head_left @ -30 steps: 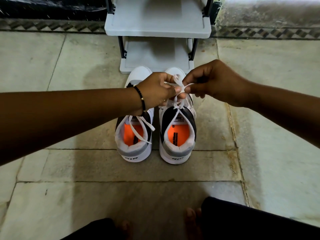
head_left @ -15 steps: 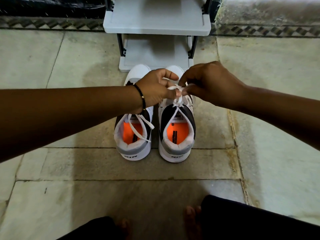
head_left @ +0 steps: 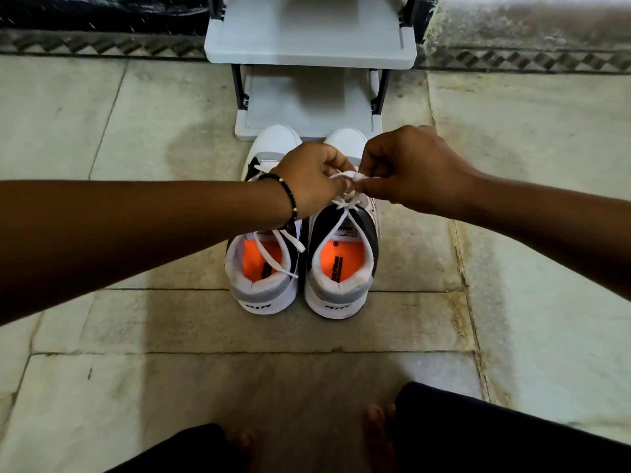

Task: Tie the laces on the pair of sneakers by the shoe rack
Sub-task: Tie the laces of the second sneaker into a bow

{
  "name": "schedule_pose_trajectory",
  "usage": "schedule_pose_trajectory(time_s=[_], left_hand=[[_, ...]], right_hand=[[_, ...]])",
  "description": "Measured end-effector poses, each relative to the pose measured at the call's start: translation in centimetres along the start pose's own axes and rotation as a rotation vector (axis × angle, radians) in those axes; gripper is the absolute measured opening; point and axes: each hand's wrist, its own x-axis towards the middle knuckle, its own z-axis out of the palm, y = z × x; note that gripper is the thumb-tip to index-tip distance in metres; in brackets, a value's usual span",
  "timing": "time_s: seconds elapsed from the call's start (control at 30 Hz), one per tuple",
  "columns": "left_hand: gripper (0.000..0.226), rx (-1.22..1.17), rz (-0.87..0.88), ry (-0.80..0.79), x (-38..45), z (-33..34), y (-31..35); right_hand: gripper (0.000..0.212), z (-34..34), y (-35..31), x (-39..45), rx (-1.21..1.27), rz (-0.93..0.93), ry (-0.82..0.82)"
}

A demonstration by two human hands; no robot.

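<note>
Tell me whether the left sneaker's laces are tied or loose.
Loose, as far as shows. The left sneaker has lace ends trailing across its orange insole; the left hand and right hand pinch the right sneaker's laces.

I'm crouched barefoot on a home entryway floor (head_left: 512,268), pale marble slabs with worn seams. At twelve o'clock a grey plastic shoe rack (head_left: 309,49) stands against the wall, a patterned tile border (head_left: 532,61) running along its base. My sneakers (head_left: 304,261) sit just before it.
</note>
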Motion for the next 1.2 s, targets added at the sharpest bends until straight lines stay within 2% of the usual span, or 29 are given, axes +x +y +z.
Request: schedule_pose_trajectory(time_s=[0.17, 0.23, 0.3, 0.37, 0.47, 0.53, 0.67, 0.77, 0.93, 1.2], left_hand=[[0.032, -0.259, -0.209, -0.071, 0.3, -0.7, 1.3], [0.026, -0.350, -0.321, -0.119, 0.2, -1.2, 1.7], [0.018, -0.340, -0.407, -0.194, 0.2, -1.7, 1.6], [0.023, -0.317, -0.440, -0.253, 0.3, -1.9, 1.4], [0.030, -0.340, -0.425, -0.262, 0.3, -1.9, 1.2], [0.027, -0.328, -0.383, -0.226, 0.3, -1.9, 1.3], [0.011, -0.087, -0.142, -0.039, 0.3, -2.2, 1.1], [0.008, 0.104, 0.001, 0.014, 0.2, -2.9, 0.5], [0.016, 0.328, 0.041, 0.022, 0.0, -3.9, -1.2], [0.014, 0.361, -0.007, 0.010, 0.0, -4.6, -2.5]], right_hand=[[0.014, 0.4, 0.2, -0.1, -0.098, -0.081, 0.054], [0.015, 0.4, 0.3, -0.1, -0.118, -0.102, 0.065], [0.014, 0.4, 0.2, -0.3, -0.111, -0.136, 0.064], [0.012, 0.4, 0.0, -0.5, -0.109, -0.174, 0.051], [0.014, 0.3, -0.1, -0.6, -0.153, -0.208, 0.042], [0.015, 0.1, 0.1, -0.6, -0.183, -0.217, 0.042], [0.022, -0.1, 0.4, -0.6, -0.221, -0.200, 0.041], [0.028, 0.0, 0.6, -1.0, -0.232, -0.154, 0.007], [0.032, 0.1, 1.0, -2.3, -0.240, -0.038, -0.120], [0.031, 1.1, 1.8, -3.7, -0.220, 0.036, -0.188]])
